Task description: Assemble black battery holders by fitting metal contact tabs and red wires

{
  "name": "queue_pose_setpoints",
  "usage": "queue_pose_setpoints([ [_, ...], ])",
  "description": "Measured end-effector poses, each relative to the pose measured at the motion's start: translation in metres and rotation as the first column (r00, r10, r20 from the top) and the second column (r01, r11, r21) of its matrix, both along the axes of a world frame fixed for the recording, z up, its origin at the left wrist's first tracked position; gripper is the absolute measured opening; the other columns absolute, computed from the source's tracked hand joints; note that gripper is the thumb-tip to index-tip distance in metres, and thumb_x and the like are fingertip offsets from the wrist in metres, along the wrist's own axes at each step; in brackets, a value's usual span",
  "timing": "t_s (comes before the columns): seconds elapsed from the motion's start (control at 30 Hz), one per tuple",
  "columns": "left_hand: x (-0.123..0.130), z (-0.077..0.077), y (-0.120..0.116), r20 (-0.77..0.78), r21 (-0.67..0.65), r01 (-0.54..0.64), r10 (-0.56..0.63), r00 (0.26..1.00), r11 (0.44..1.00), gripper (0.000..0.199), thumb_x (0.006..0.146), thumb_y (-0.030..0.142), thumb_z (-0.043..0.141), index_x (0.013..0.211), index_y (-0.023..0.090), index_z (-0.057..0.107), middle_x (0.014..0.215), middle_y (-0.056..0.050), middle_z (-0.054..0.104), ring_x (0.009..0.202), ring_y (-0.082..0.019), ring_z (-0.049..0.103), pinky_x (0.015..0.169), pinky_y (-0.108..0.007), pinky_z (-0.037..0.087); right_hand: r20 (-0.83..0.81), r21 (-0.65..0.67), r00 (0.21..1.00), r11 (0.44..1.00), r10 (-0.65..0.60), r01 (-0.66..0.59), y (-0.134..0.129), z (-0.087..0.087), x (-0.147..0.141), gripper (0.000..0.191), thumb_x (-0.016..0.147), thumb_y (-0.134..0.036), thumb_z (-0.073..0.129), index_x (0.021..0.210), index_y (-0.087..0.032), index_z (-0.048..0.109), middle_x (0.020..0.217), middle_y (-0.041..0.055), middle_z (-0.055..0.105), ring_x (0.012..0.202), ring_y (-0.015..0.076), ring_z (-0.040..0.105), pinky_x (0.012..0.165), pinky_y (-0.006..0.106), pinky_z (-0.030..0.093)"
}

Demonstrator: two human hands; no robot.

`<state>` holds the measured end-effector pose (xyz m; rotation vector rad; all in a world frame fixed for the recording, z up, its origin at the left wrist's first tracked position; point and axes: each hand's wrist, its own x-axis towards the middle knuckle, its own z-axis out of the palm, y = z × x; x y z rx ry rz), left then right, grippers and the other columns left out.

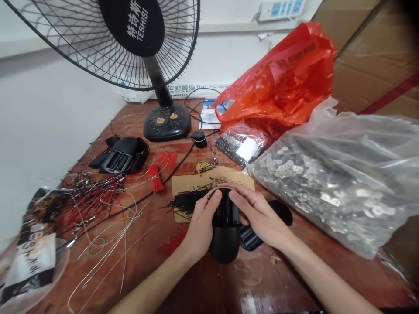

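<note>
A black plastic housing with a rounded lower end and an open battery-like compartment is held between my two hands, above the front middle of the table. My left hand wraps its left side, with the thumb along the upper edge. On the other side my right hand grips it, thumb at the upper right of the compartment and fingers behind. A second black housing lies partly hidden under my right hand. Beside my left hand, a bundle of short black wires rests on a piece of cardboard.
A desk fan stands at the back. To the right lie a clear bag of metal tabs, a red plastic bag and a small bag of parts. Red wires and more black housings lie left.
</note>
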<state>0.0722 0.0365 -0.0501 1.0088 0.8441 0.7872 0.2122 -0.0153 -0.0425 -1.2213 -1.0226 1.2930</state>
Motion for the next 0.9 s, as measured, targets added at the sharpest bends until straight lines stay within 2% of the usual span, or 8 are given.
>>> queue_pose_setpoints([
  [0.1,-0.0016,-0.0001,-0.0023,0.061,-0.018,-0.057,0.058,0.996,0.998,0.03,0.087,0.046,0.067,0.095,0.019,0.077,0.086,0.001,0.068,0.086,-0.01,0.059,0.083,-0.016,0.046,0.024,0.014,1.0,1.0,-0.003,0.003,-0.0009,0.0004,-0.0012,0.042,0.099,-0.049,0.05,0.13,-0.022,0.06,0.08,0.0005,0.053,0.055,0.0053,0.04,0.047,0.017,0.036],
  [0.27,-0.0031,-0.0008,-0.0046,0.115,-0.046,-0.054,0.059,0.992,0.997,0.023,0.085,0.041,0.07,0.092,0.021,0.077,0.086,0.003,0.068,0.086,-0.01,0.06,0.083,-0.016,0.047,0.048,0.02,0.999,1.0,-0.011,0.01,-0.0022,0.0008,-0.0024,0.043,0.099,-0.049,0.05,0.13,-0.021,0.06,0.081,0.0008,0.055,0.053,0.0043,0.041,0.046,0.017,0.034],
  [0.37,-0.0035,-0.0006,-0.0053,0.104,-0.066,-0.11,0.116,0.988,0.992,0.017,0.081,0.038,0.073,0.086,0.022,0.076,0.087,0.005,0.068,0.09,-0.01,0.06,0.085,-0.015,0.045,0.036,0.019,0.999,1.0,-0.007,0.006,-0.0028,0.0017,-0.0024,0.044,0.099,-0.049,0.051,0.129,-0.02,0.06,0.084,0.0016,0.056,0.054,0.0044,0.041,0.046,0.017,0.034],
  [0.47,-0.003,0.0001,-0.0048,0.094,-0.062,-0.116,0.121,0.988,0.991,0.017,0.08,0.038,0.074,0.086,0.022,0.076,0.088,0.005,0.069,0.091,-0.01,0.06,0.086,-0.015,0.045,0.032,0.025,0.999,1.0,0.0,-0.001,-0.0029,0.0026,-0.0022,0.044,0.098,-0.049,0.051,0.129,-0.018,0.06,0.087,0.0025,0.057,0.055,0.0045,0.043,0.047,0.018,0.036],
  [0.7,-0.0007,0.0035,-0.0048,0.08,-0.075,-0.108,0.114,0.99,0.991,0.022,0.078,0.037,0.072,0.088,0.018,0.074,0.089,0.001,0.071,0.089,-0.016,0.062,0.082,-0.021,0.046,0.034,0.052,0.999,0.999,0.007,-0.009,-0.002,-0.0001,-0.0024,0.045,0.099,-0.048,0.05,0.129,-0.017,0.06,0.072,-0.0006,0.049,0.053,0.0073,0.043,0.045,0.021,0.034],
  [0.9,-0.0002,0.0042,-0.0058,0.043,-0.043,-0.159,0.161,0.986,0.986,0.02,0.077,0.037,0.074,0.083,0.018,0.074,0.084,0.001,0.069,0.087,-0.016,0.06,0.082,-0.022,0.046,0.035,0.049,0.999,0.999,0.0,-0.002,-0.0032,-0.0016,-0.0017,0.045,0.098,-0.049,0.05,0.129,-0.018,0.061,0.076,0.0008,0.053,0.053,0.0074,0.044,0.045,0.021,0.035],
])
